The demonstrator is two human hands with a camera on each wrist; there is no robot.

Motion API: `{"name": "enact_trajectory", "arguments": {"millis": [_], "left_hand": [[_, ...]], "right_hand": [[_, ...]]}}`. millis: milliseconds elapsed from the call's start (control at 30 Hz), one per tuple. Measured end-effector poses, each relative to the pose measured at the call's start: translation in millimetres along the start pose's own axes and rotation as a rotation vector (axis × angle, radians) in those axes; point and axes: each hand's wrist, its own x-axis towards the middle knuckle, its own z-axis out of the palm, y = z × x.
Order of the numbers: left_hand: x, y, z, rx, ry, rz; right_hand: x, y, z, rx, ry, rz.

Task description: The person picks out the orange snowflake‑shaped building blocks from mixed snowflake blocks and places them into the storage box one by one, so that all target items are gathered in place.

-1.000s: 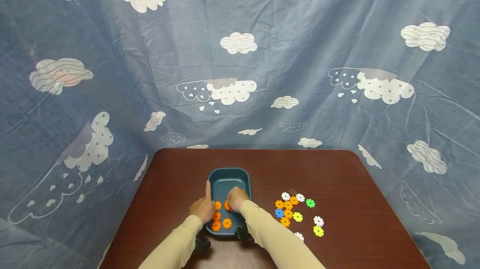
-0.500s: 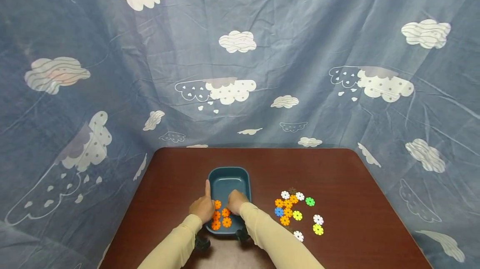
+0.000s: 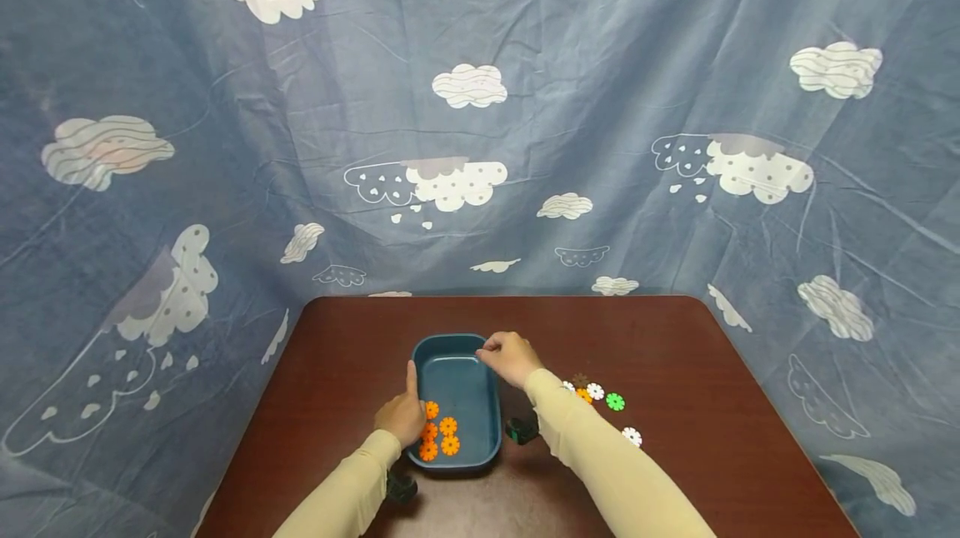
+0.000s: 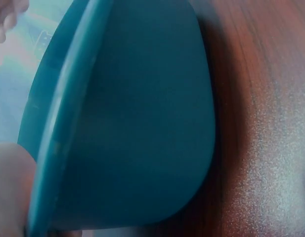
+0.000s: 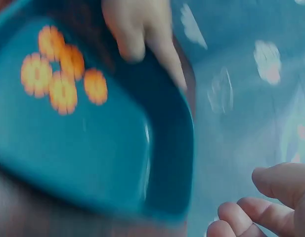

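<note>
The left hand [image 3: 400, 419] grips the left rim of a blue-green plastic tray [image 3: 465, 392], index finger stretched along the edge; its thumb is inside the wall in the right wrist view. Several orange snowflake building discs [image 3: 448, 425] lie flat in the tray's near-left part. Over the far right rim hangs the right hand [image 3: 512, 359]. Its fingers are loosely bent and hold nothing, with thumb and fingers apart in the right wrist view. The left wrist view is mostly filled by the tray's outer wall [image 4: 137, 123].
On the brown table [image 3: 337, 355], right of the tray, lie a green disc [image 3: 615, 401], white discs [image 3: 595, 391], an orange disc [image 3: 583, 396] and a brown disc [image 3: 580, 380]. The right forearm hides others there. A cloud-print curtain [image 3: 480, 138] stands behind the table.
The right hand has risen out of the tray and moved right and away to the far rim, leaving an orange disc beside the others. The left hand stays at the rim.
</note>
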Motion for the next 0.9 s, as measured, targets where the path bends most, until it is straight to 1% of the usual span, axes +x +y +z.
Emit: {"name": "enact_trajectory", "arguments": {"millis": [67, 133, 233, 333, 367, 467, 533, 667, 900], "left_hand": [[-0.1, -0.1, 0.4, 0.005, 0.005, 0.006], [0.2, -0.6, 1.1, 0.006, 0.008, 0.008], [0.6, -1.2, 2.0, -0.001, 0.01, 0.006], [1.3, -1.7, 2.6, -0.009, 0.006, 0.003], [1.7, -1.8, 2.8, -0.008, 0.004, 0.002], [2.3, -2.1, 2.6, -0.003, -0.003, 0.001], [2.6, -2.0, 2.0, -0.001, -0.004, -0.004], [3.5, -1.1, 1.1, 0.002, 0.002, -0.007], [3.9, -0.3, 2.9, 0.025, 0.003, -0.009]], "right_hand": [[0.7, 16.5, -18.7, -0.035, 0.047, 0.007], [-0.9, 37.3, -35.6, -0.067, 0.08, 0.031], [-6.7, 72.5, -55.1, -0.133, 0.104, 0.086], [-15.4, 106.2, -64.7, -0.212, 0.078, 0.167], [-18.6, 116.3, -66.3, -0.238, 0.053, 0.189], [-27.6, 139.8, -66.2, -0.311, -0.005, 0.214], [-31.5, 149.8, -63.9, -0.343, -0.029, 0.211], [-33.3, 161.0, -57.9, -0.387, -0.03, 0.198], [-30.5, 171.2, -52.2, -0.422, -0.025, 0.198]]}}
